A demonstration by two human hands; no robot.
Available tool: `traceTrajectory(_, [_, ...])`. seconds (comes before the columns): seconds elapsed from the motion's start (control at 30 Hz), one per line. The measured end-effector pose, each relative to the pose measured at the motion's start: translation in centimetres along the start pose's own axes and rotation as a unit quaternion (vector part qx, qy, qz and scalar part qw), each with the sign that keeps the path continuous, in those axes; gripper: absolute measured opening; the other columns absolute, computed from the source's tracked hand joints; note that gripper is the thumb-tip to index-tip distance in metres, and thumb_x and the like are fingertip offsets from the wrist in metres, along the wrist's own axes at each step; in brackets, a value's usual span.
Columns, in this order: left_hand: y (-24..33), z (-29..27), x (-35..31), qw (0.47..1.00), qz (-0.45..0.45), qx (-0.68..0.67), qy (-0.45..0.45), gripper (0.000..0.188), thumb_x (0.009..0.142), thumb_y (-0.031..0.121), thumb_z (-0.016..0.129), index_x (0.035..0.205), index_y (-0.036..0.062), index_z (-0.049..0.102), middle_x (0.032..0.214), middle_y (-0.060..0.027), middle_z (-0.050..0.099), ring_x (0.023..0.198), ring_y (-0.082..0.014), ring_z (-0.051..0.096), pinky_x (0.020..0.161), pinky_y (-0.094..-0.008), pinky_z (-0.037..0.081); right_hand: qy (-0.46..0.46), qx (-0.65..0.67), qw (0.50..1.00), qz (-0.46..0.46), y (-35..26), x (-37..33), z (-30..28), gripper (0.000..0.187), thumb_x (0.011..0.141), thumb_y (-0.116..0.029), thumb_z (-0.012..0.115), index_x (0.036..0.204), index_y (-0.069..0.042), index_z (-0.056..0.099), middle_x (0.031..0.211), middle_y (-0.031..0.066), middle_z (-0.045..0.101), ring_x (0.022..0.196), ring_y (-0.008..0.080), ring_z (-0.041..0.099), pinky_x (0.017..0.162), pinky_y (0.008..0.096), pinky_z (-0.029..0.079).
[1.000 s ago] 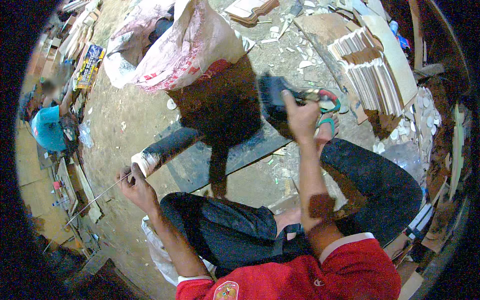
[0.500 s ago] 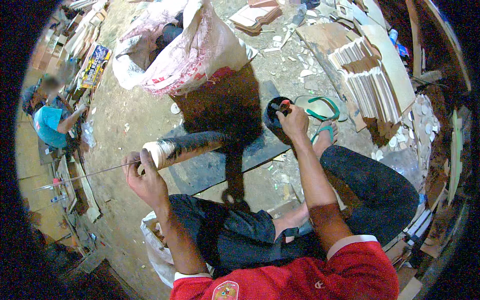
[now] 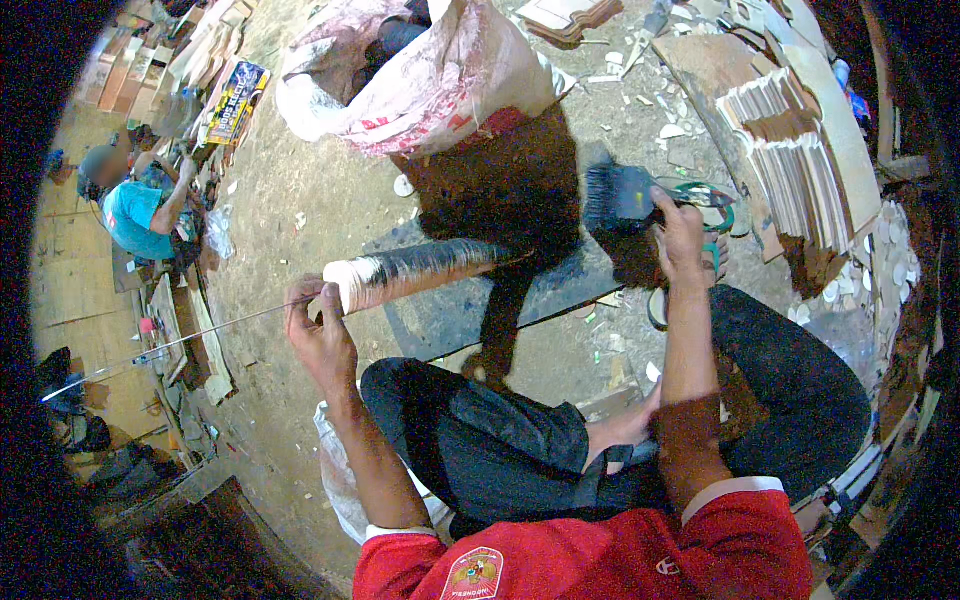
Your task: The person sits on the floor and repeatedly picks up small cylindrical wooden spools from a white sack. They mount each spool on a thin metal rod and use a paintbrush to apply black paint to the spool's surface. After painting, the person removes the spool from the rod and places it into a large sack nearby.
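My left hand [image 3: 318, 335] grips a thin metal rod [image 3: 170, 343] that runs through a long tapered wooden piece [image 3: 415, 272]. The piece is pale at its wide near end and smeared black toward the far end. My right hand [image 3: 678, 240] is closed on a wide paintbrush [image 3: 618, 195] with dark bristles, held up beside the narrow end of the piece. I sit with legs in dark trousers [image 3: 500, 450] folded under me. A dark stained board [image 3: 520, 300] lies on the ground below the piece.
A big white and pink sack [image 3: 440, 80] stands ahead. Stacks of thin wooden pieces [image 3: 790, 150] sit at the right, with a green sandal [image 3: 715, 200] close by. Another person in a blue shirt [image 3: 135, 215] works at the left among wooden parts. The dirt floor is littered with chips.
The wooden piece has swung up and leftward into full view on its rod. My right hand has lifted the brush away from a dark round pot and turned its bristles toward the piece.
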State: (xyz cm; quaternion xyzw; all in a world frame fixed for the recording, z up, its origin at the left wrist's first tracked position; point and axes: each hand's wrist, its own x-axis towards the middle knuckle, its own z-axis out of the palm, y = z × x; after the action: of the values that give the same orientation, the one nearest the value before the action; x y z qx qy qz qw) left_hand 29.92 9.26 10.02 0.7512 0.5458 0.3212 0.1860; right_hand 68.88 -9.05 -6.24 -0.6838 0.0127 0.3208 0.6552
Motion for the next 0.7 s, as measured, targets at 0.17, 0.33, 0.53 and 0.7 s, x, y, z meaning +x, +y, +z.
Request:
traceTrajectory(0.17, [0.4, 1.9, 0.1, 0.990, -0.051, -0.123, 0.045, 0.015, 0.097, 0.011, 0.061, 0.104, -0.0025, 0.062, 0.109, -0.0133, 0.066, 0.103, -0.0203, 0.062, 0.086, -0.0336, 0.053, -0.196, 0.012, 0.976, -0.098, 0.0, -7.9, 9.4, 0.033, 0.085, -0.021, 0.077, 0.110, -0.005, 0.066, 0.100, 0.0046, 0.068, 0.091, 0.0199, 0.063, 0.088, 0.0342, 0.049])
traceTrajectory(0.33, [0.7, 2.0, 0.5, 0.986, -0.069, -0.149, 0.021, 0.022, 0.099, 0.012, 0.059, 0.114, -0.0041, 0.062, 0.110, -0.0133, 0.067, 0.096, -0.0199, 0.066, 0.085, -0.0327, 0.054, -0.269, -0.174, 0.938, -0.132, 4.5, -10.4, 11.1, 0.024, 0.088, -0.019, 0.071, 0.108, -0.007, 0.070, 0.101, 0.0076, 0.073, 0.094, 0.0236, 0.069, 0.087, 0.0368, 0.052])
traceTrajectory(0.53, [-0.6, 1.8, 0.9, 0.981, -0.066, -0.184, 0.007, 0.020, 0.099, 0.013, 0.059, 0.111, -0.0032, 0.062, 0.113, -0.0146, 0.066, 0.099, -0.0211, 0.065, 0.088, -0.0344, 0.052, -0.153, -0.136, 0.974, -0.098, 6.4, -11.6, 12.1, 0.021, 0.089, -0.014, 0.066, 0.107, -0.006, 0.071, 0.103, 0.0107, 0.073, 0.092, 0.0287, 0.070, 0.086, 0.0374, 0.054])
traceTrajectory(0.7, [-1.7, 1.7, 1.1, 0.988, -0.030, -0.148, -0.001, 0.017, 0.099, 0.012, 0.058, 0.107, -0.0029, 0.060, 0.116, -0.0166, 0.066, 0.103, -0.0219, 0.063, 0.090, -0.0353, 0.051, -0.275, 0.109, 0.898, -0.326, 10.8, -15.5, 16.4, 0.023, 0.084, -0.010, 0.070, 0.106, -0.003, 0.071, 0.103, 0.0120, 0.073, 0.095, 0.0280, 0.070, 0.085, 0.0370, 0.055])
